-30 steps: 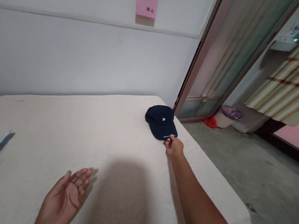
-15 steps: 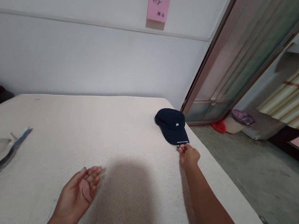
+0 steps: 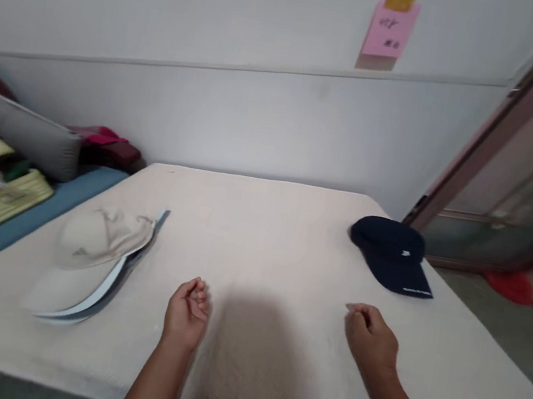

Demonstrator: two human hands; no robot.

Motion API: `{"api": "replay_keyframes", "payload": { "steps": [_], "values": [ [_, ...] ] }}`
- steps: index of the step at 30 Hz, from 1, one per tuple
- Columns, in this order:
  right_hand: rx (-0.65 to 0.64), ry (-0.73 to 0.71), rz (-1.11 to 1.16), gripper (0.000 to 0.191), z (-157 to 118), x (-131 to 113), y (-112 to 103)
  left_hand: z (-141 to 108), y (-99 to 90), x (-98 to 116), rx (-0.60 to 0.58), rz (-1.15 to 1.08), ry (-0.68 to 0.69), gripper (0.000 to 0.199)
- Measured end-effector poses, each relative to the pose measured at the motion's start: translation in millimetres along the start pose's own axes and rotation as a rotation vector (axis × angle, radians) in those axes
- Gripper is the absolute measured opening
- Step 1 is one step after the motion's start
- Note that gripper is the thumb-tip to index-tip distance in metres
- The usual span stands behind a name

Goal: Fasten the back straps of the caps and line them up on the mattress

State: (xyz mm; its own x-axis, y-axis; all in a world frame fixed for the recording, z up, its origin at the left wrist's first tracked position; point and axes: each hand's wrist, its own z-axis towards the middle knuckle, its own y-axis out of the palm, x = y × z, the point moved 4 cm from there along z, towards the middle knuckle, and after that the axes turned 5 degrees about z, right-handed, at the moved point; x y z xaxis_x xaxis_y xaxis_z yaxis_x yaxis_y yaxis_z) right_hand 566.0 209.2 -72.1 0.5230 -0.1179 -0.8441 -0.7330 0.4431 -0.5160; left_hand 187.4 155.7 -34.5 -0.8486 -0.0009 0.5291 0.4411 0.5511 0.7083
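Note:
A navy blue baseball cap (image 3: 385, 245) lies on the right side of the white-covered table (image 3: 262, 226), its brim toward me and to the right. My right hand (image 3: 373, 341) is in front of the cap, apart from it, fingers curled in and nothing visible in them. Left of the middle, my left hand (image 3: 187, 315) hovers palm up, its fingers loosely curled with nothing seen in them. Further left, a beige cap (image 3: 92, 246) rests on top of other caps; light blue and dark grey brims (image 3: 104, 298) show beneath it.
A white wall (image 3: 258, 124) with a taped pink note (image 3: 388, 33) stands behind the table. On the left are a grey cushion (image 3: 29, 128), a yellow open case (image 3: 2, 205) and a blue surface (image 3: 75, 196). A sliding door (image 3: 505, 163) is at the right.
My right hand has come away from the navy cap's brim and moved back toward me. My left hand's fingers have curled in more. The view has turned left, bringing the stacked caps into sight.

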Motion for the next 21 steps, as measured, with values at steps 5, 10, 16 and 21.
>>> {"api": "replay_keyframes", "payload": {
  "steps": [5, 10, 16, 21],
  "values": [
    [-0.132, -0.002, -0.279, 0.028, 2, -7, 9, 2, -47.8, 62, 0.127, -0.08, 0.202, 0.015],
    [-0.132, 0.013, -0.337, 0.027, 3, -12, 9, -5, -96.5, 113, 0.255, -0.122, 0.375, 0.016],
    [-0.124, 0.034, -0.375, 0.025, 6, -8, 10, -20, -127.8, 140, 0.36, -0.126, 0.5, 0.01],
    [-0.119, 0.054, -0.427, 0.024, 9, -7, 11, -19, -136.4, 143, 0.383, -0.11, 0.516, 0.009]
  ]
}}
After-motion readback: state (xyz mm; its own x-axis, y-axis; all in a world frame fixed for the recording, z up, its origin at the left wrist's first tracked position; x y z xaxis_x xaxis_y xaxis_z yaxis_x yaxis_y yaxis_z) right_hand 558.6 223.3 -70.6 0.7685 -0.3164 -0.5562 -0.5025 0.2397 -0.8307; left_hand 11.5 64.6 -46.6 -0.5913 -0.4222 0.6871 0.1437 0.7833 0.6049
